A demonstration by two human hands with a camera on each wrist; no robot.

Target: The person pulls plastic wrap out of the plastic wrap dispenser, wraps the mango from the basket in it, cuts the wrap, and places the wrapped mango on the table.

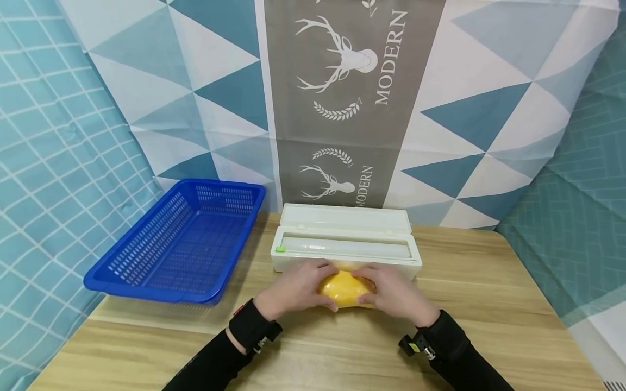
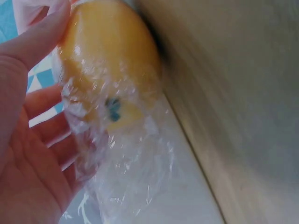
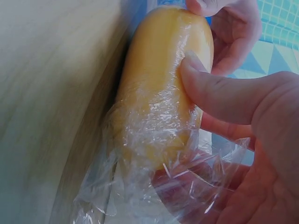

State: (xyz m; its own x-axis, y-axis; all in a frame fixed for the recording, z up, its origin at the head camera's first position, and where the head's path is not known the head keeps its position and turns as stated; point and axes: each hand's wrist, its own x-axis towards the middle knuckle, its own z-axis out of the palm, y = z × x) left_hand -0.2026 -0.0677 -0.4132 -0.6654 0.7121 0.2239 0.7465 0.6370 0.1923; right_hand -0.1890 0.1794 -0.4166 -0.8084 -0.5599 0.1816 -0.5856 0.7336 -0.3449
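A smooth, oblong yellow fruit (image 1: 345, 289), wrapped in clear cling film (image 2: 133, 163), is at the wooden table just in front of a white cling film dispenser (image 1: 288, 264). My left hand (image 1: 304, 286) holds one end, its thumb on the near side and the fingers behind. From the other end my right hand (image 1: 393, 290) grips it likewise, the thumb (image 3: 210, 91) pressing the film to the skin. Loose, crumpled film hangs off both ends in the wrist views. A dark green spot (image 2: 113, 109) shows through it at the left end.
The dispenser's lid (image 1: 344, 218) stands open against the backdrop, showing the film roll (image 1: 342, 247) and a green slider (image 1: 280, 248). On the left sits a blue plastic basket (image 1: 195, 296). Patterned cloth (image 1: 342, 125) rises behind the wooden table (image 1: 489, 304).
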